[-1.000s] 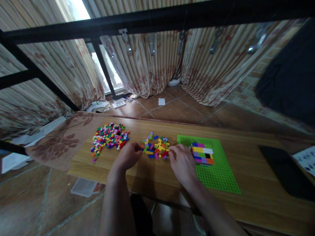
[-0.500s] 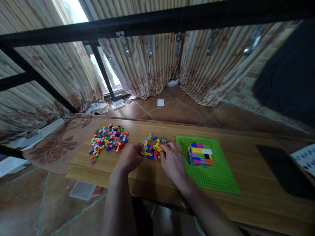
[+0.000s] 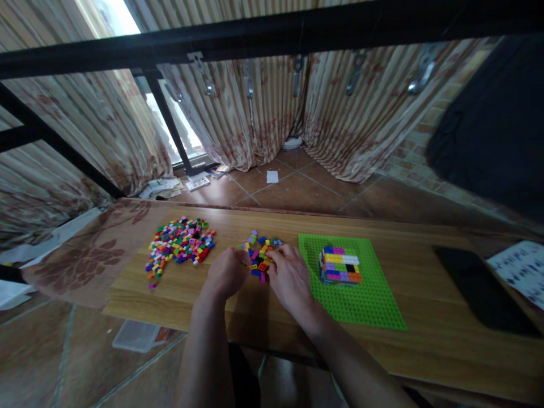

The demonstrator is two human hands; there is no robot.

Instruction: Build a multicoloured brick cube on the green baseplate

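Observation:
A small loose pile of toy building bricks (image 3: 262, 266) in yellow, blue, purple and orange lies on the wooden table between my two hands. At its left edge is my left hand (image 3: 229, 273), fingers curled together, with their tips against the bricks. My right hand (image 3: 292, 276) reaches into the pile from the right, thumb and fingers drawn in a pinch. What either hand holds is too small to make out. To the right, a block-shaped build of colored bricks (image 3: 340, 276) with an opening in its top stands on a green studded baseplate (image 3: 374, 309).
A larger heap of mixed bricks (image 3: 181, 241) spreads over the left of the table (image 3: 425, 283). At the right lie a dark flat object (image 3: 484, 289) and a printed sheet (image 3: 521, 269). A black metal rail (image 3: 263, 42) crosses above. A clear plastic box (image 3: 136, 335) sits on the floor.
The view has shifted slightly, so the table's things appear further left. My left hand has edged closer to the small pile, and my right hand stays at its right side.

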